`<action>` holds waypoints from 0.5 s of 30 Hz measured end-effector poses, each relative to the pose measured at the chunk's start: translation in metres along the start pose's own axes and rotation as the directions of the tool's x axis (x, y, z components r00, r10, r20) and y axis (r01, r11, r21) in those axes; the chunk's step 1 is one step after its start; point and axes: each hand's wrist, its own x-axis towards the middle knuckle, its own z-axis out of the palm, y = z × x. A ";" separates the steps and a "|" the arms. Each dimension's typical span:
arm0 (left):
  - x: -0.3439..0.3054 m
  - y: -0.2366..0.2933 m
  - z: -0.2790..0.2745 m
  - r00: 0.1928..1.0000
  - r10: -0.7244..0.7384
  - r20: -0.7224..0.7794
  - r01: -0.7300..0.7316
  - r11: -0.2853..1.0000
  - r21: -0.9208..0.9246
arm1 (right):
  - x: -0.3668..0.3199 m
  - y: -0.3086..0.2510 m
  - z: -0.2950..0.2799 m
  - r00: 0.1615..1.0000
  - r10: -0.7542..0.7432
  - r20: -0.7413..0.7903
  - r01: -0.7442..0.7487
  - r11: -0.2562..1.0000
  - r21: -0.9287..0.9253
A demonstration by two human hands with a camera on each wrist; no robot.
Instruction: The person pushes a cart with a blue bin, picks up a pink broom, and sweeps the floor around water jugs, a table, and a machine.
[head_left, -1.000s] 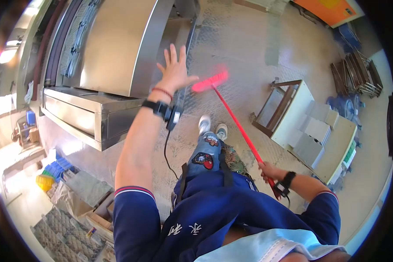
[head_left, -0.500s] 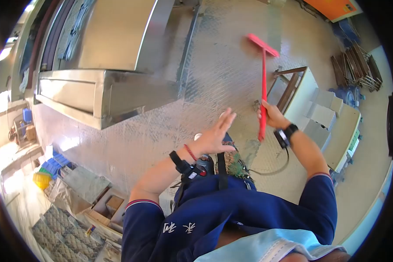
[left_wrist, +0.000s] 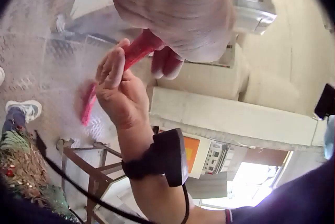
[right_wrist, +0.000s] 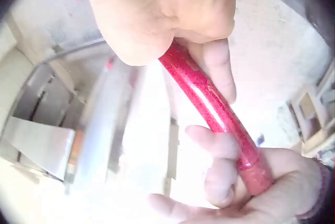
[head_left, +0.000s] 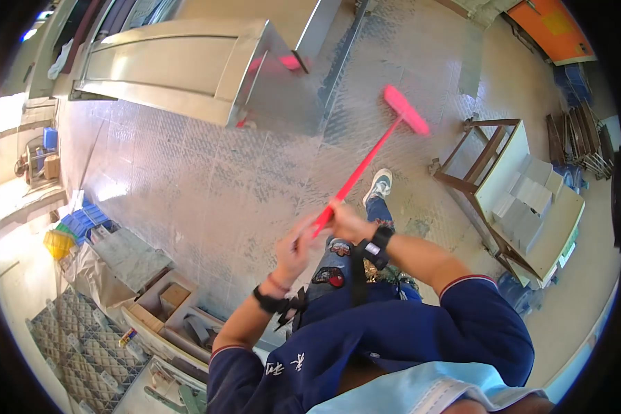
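A red broom (head_left: pixel 361 172) with a pinkish-red head (head_left: pixel 407 110) slants across the head view, its head over the floor ahead of the feet. My right hand (head_left: pixel 350 222) grips the handle near its upper end. Closer to my body, my left hand (head_left: pixel 294 252) holds the handle's end. The right wrist view shows the left hand (right_wrist: pixel 282 185) with fingers curled about the rounded tip, below the right hand (right_wrist: pixel 162 17). In the left wrist view, the handle (left_wrist: pixel 140 50) passes between both hands, and the left palm partly hides it.
A stainless steel cabinet (head_left: pixel 172 72) stands at the upper left. To the right is a wheeled table (head_left: pixel 493 183) bearing pale boxes (head_left: pixel 528 200). Cardboard boxes (head_left: pixel 141 307) and a dark lattice rack (head_left: pixel 83 352) lie at the lower left. Wooden folding chairs (head_left: pixel 578 141) lean at the far right.
The broom swung from left to right and its handle now slants toward my left side. My left hand came down from its outstretched position to the handle's end. One foot has stepped forward.
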 end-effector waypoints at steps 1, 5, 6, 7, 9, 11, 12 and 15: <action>-0.023 -0.003 -0.031 1.000 0.010 -0.006 -0.010 0.999 0.047 | -0.009 0.017 0.029 0.994 0.051 0.101 -0.053 0.999 0.014; -0.076 0.064 -0.102 0.988 -0.044 -0.149 0.085 0.955 0.285 | -0.026 0.069 0.109 0.935 0.214 0.282 -0.237 0.970 0.049; -0.088 0.074 -0.114 0.989 -0.038 -0.141 0.086 0.932 0.352 | -0.036 0.078 0.127 0.909 0.260 0.325 -0.303 0.949 0.088; -0.098 0.082 -0.121 0.989 -0.036 -0.146 0.086 0.933 0.351 | -0.041 0.085 0.137 0.877 0.306 0.371 -0.372 0.920 0.120; -0.116 0.095 -0.132 0.972 0.056 -0.229 0.007 0.964 0.266 | -0.041 0.096 0.144 0.838 0.341 0.425 -0.408 0.910 0.076; -0.129 0.101 -0.137 0.958 0.095 -0.269 -0.025 0.967 0.253 | -0.023 0.108 0.136 0.857 0.306 0.415 -0.365 0.928 0.070; -0.134 0.103 -0.138 0.945 0.131 -0.300 -0.057 0.969 0.241 | 0.004 0.117 0.119 0.905 0.239 0.352 -0.289 0.952 0.096; -0.142 0.117 -0.130 0.928 0.269 -0.258 -0.227 0.957 0.181 | 0.037 0.099 0.073 0.959 0.200 0.201 -0.229 0.964 0.133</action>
